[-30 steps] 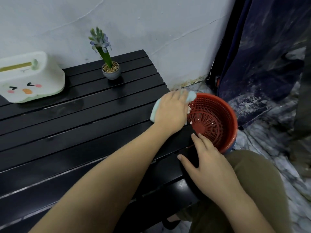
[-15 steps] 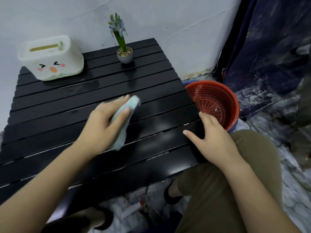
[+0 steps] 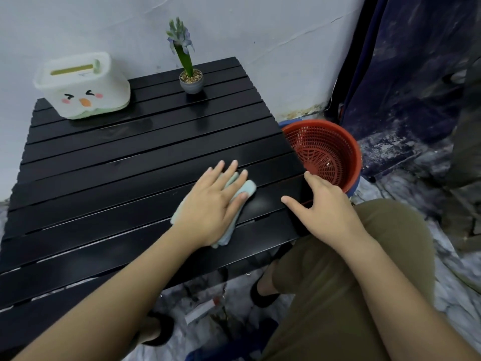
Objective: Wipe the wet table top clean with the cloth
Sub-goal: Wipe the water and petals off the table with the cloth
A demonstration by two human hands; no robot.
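A black slatted table top (image 3: 109,162) fills the left and middle of the view, with dull wet smears near its far side. My left hand (image 3: 212,204) lies flat with fingers spread on a pale blue-green cloth (image 3: 248,188), pressing it onto the slats near the table's right front part. Most of the cloth is hidden under the palm. My right hand (image 3: 325,207) grips the table's right edge, thumb on top and fingers over the side.
A white tissue box with a duck face (image 3: 82,86) stands at the back left. A small potted hyacinth (image 3: 190,80) stands at the back middle. A red perforated basket (image 3: 338,142) sits on the floor off the right edge. My knee (image 3: 364,256) is below.
My left hand and the cloth went from the table's right edge leftwards to the middle, then back right towards the right hand. My right hand kept its hold on the table edge.
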